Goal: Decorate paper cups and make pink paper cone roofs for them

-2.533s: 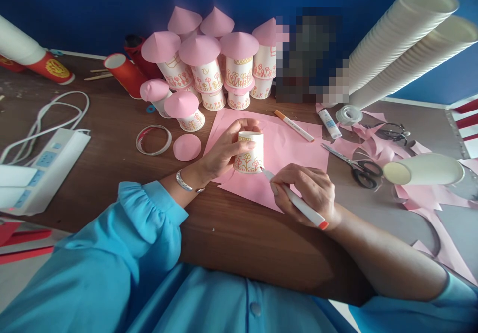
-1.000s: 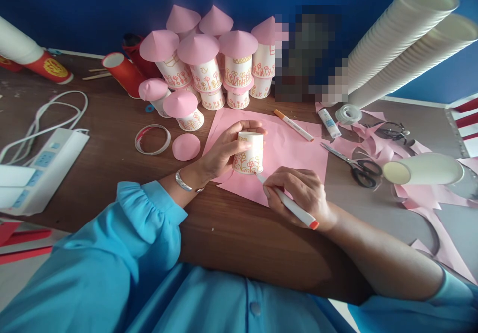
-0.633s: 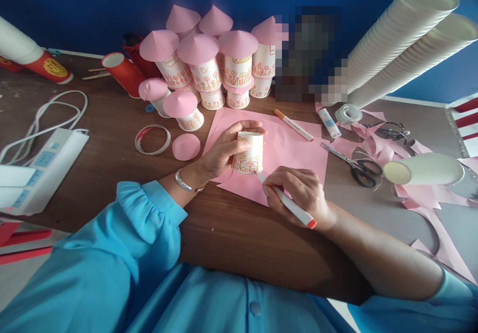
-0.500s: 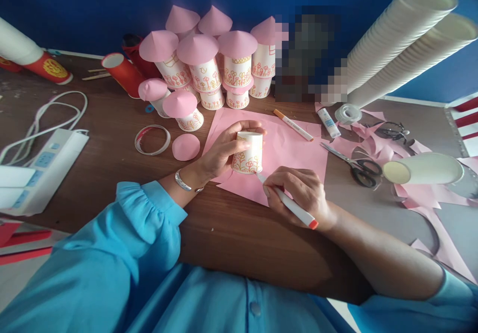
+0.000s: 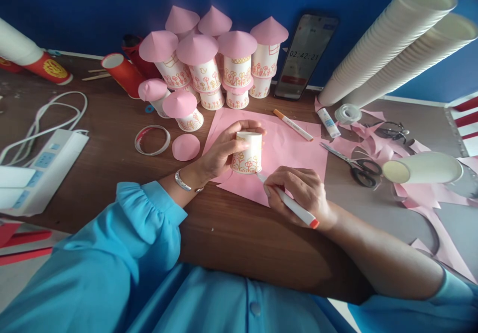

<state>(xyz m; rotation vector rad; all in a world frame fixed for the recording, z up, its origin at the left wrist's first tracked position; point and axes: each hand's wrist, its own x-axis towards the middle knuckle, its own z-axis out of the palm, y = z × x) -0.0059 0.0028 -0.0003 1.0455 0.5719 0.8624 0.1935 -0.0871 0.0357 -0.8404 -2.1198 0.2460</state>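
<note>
My left hand (image 5: 229, 146) is wrapped round a white paper cup (image 5: 249, 159), thumb across its side. Flowers and grass are drawn on the cup in red and orange-yellow. In my right hand (image 5: 297, 193) is a white marker with a red end (image 5: 298, 209), its tip at the cup's lower edge. Pink paper sheets (image 5: 295, 168) lie beneath the cup. An orange-capped marker (image 5: 293, 125) rests on the paper beyond my hands. A pink paper cone (image 5: 185, 147) lies to the left of my left hand.
Decorated cups with pink cone roofs (image 5: 197, 52) stand at the back. A phone (image 5: 306, 56) leans on the blue wall near tall stacks of paper cups (image 5: 392, 39). Scissors (image 5: 358, 166), a glue tube (image 5: 329, 123) and pink scraps lie right; a power strip (image 5: 52, 168) and tape ring (image 5: 152, 140) left.
The cup has shifted very slightly to the left in my left hand. The marker stays at its lower edge. The phone, blurred out before, now shows clearly.
</note>
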